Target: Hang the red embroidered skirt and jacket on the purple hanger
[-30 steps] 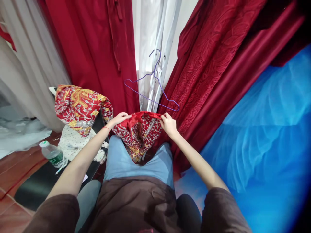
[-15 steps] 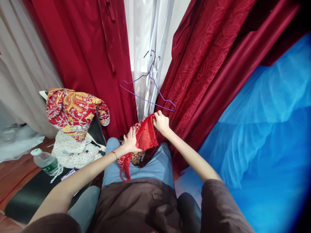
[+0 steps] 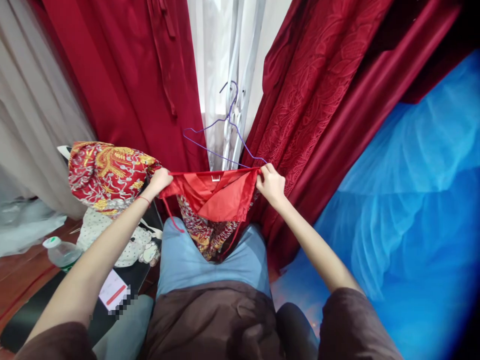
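Stretched between my hands is a red embroidered skirt [image 3: 225, 200], its smooth red lining and a small white label showing at the waistband. My left hand [image 3: 160, 181] grips the left end of the waistband. The right end is pinched in my right hand [image 3: 271, 186]. A thin red tie dangles near the left end, and the patterned red, gold and silver cloth hangs down between my knees. Just beyond the waistband a purple wire hanger [image 3: 228, 118] hangs in front of white rack poles; its lower right corner is close to my right hand.
On the left, a red and gold embroidered garment [image 3: 108, 172] lies over a black chair [image 3: 28, 305], with a dotted white cloth bag [image 3: 127, 252], a water bottle [image 3: 62, 252] and a phone [image 3: 112, 290]. Dark red gowns [image 3: 318, 110] and a blue tulle dress [image 3: 408, 210] hang around.
My left hand has moved left from the middle of the cloth to the waistband's end. My right hand has shifted slightly right, and the waistband is now pulled out straight.
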### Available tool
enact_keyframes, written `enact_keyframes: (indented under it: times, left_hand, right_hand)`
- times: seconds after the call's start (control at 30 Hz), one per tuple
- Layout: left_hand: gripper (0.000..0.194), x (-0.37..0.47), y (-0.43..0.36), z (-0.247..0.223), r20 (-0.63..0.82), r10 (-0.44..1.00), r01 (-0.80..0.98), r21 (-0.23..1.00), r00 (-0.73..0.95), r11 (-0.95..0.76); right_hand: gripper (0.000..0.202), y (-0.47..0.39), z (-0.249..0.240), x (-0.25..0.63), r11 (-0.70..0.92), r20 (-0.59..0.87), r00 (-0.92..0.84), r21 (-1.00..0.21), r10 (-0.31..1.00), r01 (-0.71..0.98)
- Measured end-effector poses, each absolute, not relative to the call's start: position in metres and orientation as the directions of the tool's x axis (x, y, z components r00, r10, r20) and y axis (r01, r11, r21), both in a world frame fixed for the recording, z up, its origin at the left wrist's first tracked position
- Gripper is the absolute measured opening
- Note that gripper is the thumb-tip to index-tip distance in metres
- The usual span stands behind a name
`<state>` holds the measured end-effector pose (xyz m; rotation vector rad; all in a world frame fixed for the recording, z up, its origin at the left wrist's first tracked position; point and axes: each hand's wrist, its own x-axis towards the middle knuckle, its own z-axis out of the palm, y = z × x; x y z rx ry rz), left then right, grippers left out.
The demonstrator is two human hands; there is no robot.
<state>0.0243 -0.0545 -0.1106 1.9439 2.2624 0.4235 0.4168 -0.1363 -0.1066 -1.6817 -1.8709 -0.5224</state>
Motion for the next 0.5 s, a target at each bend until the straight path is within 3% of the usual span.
enact_keyframes:
  times: [0.1,0.2,0.27,0.37,0.5]
  left_hand:
    - [0.031,0.022,-0.036,-0.088,0.255,0.966,0.848,0.519,-0.041,-0.102]
    - [0.037,0.02,-0.023,-0.073,0.199,0.976,0.73,0.654,0.09,-0.201]
    - [0.043,0.021,-0.02,-0.066,0.118,0.977,0.714,0.668,0.177,-0.21]
    - [0.048,0.021,-0.023,-0.058,0.056,0.971,0.72,0.66,0.234,-0.212]
    - [0.049,0.019,-0.023,-0.047,0.137,0.989,0.849,0.514,0.063,-0.125]
  right_hand:
    - [0.026,-0.132,-0.09,0.433,0.246,0.733,-0.157,-0.014,0.662,0.969]
    - [0.024,-0.134,-0.079,0.447,0.379,0.691,-0.347,0.113,0.634,0.918]
    - [0.025,-0.137,-0.077,0.452,0.45,0.624,-0.43,0.137,0.652,0.882]
    - [0.023,-0.139,-0.079,0.455,0.521,0.599,-0.449,0.061,0.663,0.851]
    - [0.017,-0.129,-0.078,0.452,0.563,0.574,-0.426,-0.073,0.699,0.823]
